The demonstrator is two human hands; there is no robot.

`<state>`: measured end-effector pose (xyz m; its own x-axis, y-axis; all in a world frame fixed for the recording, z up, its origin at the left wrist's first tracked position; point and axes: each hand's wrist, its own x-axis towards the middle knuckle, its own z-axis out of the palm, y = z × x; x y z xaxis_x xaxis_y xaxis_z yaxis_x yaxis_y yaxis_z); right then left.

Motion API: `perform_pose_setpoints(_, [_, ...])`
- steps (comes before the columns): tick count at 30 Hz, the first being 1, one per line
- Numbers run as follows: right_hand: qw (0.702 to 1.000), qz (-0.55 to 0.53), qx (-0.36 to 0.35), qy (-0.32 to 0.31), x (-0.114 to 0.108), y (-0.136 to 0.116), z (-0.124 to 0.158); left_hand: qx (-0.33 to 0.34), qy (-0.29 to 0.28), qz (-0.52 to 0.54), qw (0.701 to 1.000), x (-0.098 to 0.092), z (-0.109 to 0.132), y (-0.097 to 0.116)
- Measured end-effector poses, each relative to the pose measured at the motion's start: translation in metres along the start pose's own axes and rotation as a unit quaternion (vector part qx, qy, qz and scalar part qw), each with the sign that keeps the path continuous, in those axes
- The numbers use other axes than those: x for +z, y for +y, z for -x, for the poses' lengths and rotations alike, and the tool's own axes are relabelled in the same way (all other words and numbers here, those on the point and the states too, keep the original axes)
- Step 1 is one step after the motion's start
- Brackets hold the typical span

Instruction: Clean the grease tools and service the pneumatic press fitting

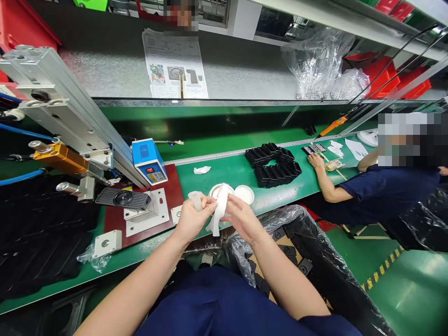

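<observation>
Over the bench's front edge, my left hand (194, 217) pinches a crumpled white strip (220, 205) between thumb and fingertips. The strip looks like thin cloth or paper and hangs down between my hands. A translucent whitish piece (196, 199) also sits at my left fingers; its kind is unclear. My right hand (243, 217) is beside the strip with its fingers stretched and apart, the fingertips close to or touching it. Just behind are a round white dish (245, 194) and another round white one, partly hidden by the strip.
At left stands a metal press fixture (87, 126) holding a black oval-holed part (122, 198), beside a blue box (149, 161). Black parts (273, 163) lie in rows at right. A co-worker (378, 191) sits farther right. Below is a plastic-lined bin (315, 242).
</observation>
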<state>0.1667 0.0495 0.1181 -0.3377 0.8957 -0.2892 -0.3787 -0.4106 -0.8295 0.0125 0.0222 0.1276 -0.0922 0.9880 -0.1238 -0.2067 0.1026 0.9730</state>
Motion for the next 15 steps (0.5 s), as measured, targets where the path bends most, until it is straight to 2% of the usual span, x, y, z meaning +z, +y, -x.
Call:
perform_pose_setpoints(3, [0.997,0.067,-0.035,0.009,0.003,0.011,0.002,0.007,0.033,-0.012,0.999,-0.007,-0.001,-0.002])
perform_pose_setpoints(6, [0.984,0.154,-0.083,0.036,-0.005,0.001,-0.01,0.014,0.05,-0.032,0.998,-0.014,-0.002,-0.004])
perform_pose_setpoints(8, [0.946,0.291,-0.122,0.075,-0.016,-0.014,-0.03,0.017,0.043,-0.063,0.997,-0.02,-0.003,-0.006])
perform_pose_setpoints(9, [0.909,0.372,-0.147,0.116,-0.023,-0.023,-0.043,0.02,0.042,-0.083,0.995,-0.023,-0.002,-0.007])
perform_pose_setpoints(10, [0.886,0.413,-0.157,0.145,-0.031,-0.031,-0.058,0.022,0.044,-0.104,0.993,-0.026,-0.001,-0.008])
perform_pose_setpoints(13, [0.84,0.488,-0.143,0.188,-0.057,-0.049,-0.11,0.02,0.055,-0.161,0.985,-0.038,0.006,-0.013])
perform_pose_setpoints(15, [0.804,0.554,-0.105,0.188,-0.071,-0.051,-0.143,0.013,0.068,-0.179,0.981,-0.047,0.014,-0.017])
